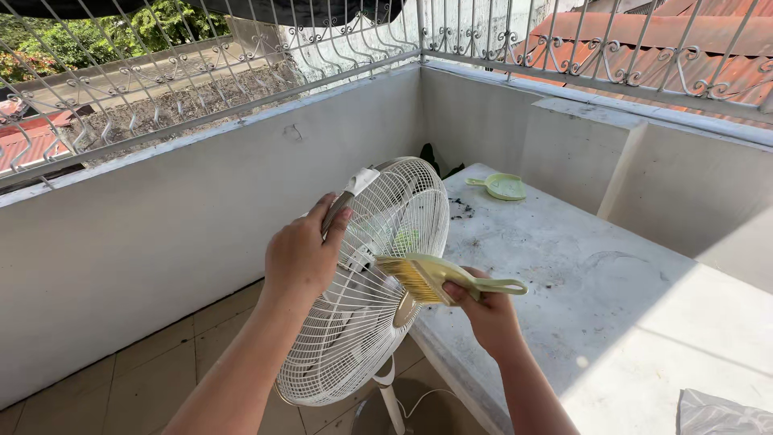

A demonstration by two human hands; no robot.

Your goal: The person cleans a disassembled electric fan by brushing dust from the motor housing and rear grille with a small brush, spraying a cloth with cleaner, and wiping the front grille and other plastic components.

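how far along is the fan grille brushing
Done: dark debris already lies on the white ledge, with the pale green dustpan set down beyond it. In hand: the left hand grips the rim of the white fan grille, and the right hand presses the small brush against its wires. Left: how clean the grille is cannot be told; the debris is unswept.

Open slab (612,314) right (wall (161,234) left)

packages: none | labels: none | signs: none | screens: none in view
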